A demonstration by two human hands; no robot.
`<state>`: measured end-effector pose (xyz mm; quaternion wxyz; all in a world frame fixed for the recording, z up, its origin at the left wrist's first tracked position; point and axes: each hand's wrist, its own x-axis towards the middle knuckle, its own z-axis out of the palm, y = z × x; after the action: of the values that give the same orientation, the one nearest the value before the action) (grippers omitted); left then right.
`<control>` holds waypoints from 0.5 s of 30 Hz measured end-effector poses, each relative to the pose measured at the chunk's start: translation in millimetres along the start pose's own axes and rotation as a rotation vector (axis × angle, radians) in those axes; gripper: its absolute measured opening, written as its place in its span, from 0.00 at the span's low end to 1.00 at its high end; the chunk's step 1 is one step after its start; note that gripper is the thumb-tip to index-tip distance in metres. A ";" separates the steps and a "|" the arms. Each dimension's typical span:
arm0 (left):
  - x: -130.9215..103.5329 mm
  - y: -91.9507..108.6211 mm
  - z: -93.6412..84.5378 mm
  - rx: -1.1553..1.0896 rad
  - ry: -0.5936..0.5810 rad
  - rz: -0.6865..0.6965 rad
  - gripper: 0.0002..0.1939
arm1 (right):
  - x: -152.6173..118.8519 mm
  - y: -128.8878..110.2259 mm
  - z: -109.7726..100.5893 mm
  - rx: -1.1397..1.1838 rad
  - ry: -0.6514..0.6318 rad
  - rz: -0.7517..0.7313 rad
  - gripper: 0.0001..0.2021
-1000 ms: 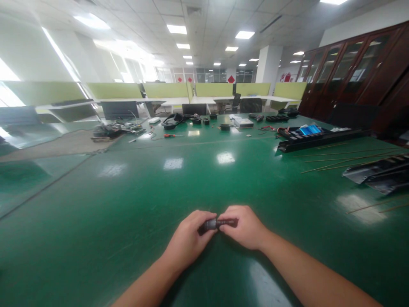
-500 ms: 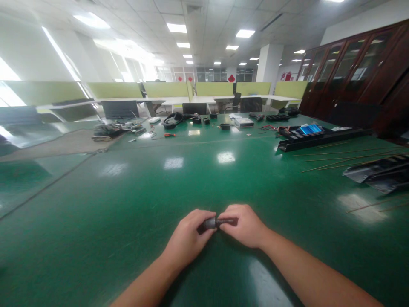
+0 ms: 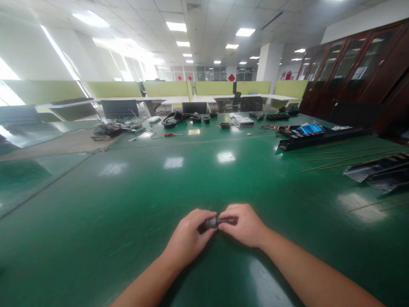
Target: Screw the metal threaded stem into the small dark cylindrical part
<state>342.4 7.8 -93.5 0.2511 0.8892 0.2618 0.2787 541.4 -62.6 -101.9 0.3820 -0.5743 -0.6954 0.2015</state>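
Observation:
My left hand (image 3: 189, 235) is closed around a dark, short cylinder with a greyish band (image 3: 210, 222), held level just above or on the green tabletop (image 3: 153, 187); I cannot tell which. From its right end runs a thin dark shaft (image 3: 226, 220), pinched between the thumb and fingers of my right hand (image 3: 246, 225). The two hands almost meet, fingertips facing each other. Fingers and palms hide the outer ends of the piece, and its exact kind is too small to make out.
Far back lie an orange-handled screwdriver (image 3: 171, 134), a white box (image 3: 244, 122) and black plastic parts (image 3: 172, 120). To the right are long black channels (image 3: 316, 138), thin brass-coloured rods (image 3: 345, 161) and more black profiles (image 3: 383, 172). A cluttered heap (image 3: 111, 128) sits back left.

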 end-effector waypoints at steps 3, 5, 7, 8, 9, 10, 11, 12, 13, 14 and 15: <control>0.1 -0.5 0.5 0.007 0.010 0.009 0.12 | 0.2 -0.2 -0.7 -0.004 -0.004 0.005 0.03; 0.4 -0.7 0.8 0.006 0.013 0.012 0.12 | 0.3 -0.7 -1.1 -0.003 -0.002 0.006 0.04; 0.8 -0.8 1.0 0.004 0.011 0.013 0.12 | 0.4 -1.2 -1.5 -0.002 0.001 0.005 0.04; 0.8 -0.8 1.0 0.003 0.010 0.012 0.12 | 0.4 -1.3 -1.6 -0.002 0.003 0.004 0.04; 0.8 -0.9 1.0 0.003 0.010 0.011 0.12 | 0.3 -1.2 -1.7 -0.003 0.005 0.004 0.04; 0.7 -1.0 1.0 0.005 0.010 0.010 0.12 | 0.3 -1.0 -1.8 -0.004 0.007 0.004 0.04; 0.6 -1.1 0.9 0.006 0.012 0.009 0.12 | 0.3 -0.7 -1.8 -0.005 0.010 0.005 0.04; 0.4 -1.2 0.8 0.007 0.012 0.008 0.12 | 0.2 -0.2 -1.7 -0.006 0.011 0.007 0.04; 0.2 -1.3 0.8 0.008 0.013 0.007 0.12 | 0.1 0.4 -1.6 -0.005 0.010 0.010 0.04; 0.0 -1.4 0.7 0.010 0.013 0.007 0.12 | 0.0 1.1 -1.4 -0.002 0.009 0.013 0.04; -0.1 -1.5 0.7 0.011 0.012 0.007 0.13 | -0.1 1.6 -1.2 0.002 0.009 0.015 0.04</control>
<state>342.3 8.7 -95.0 0.2436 0.8897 0.2619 0.2836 543.3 -62.5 -102.4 0.3840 -0.5803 -0.6891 0.2024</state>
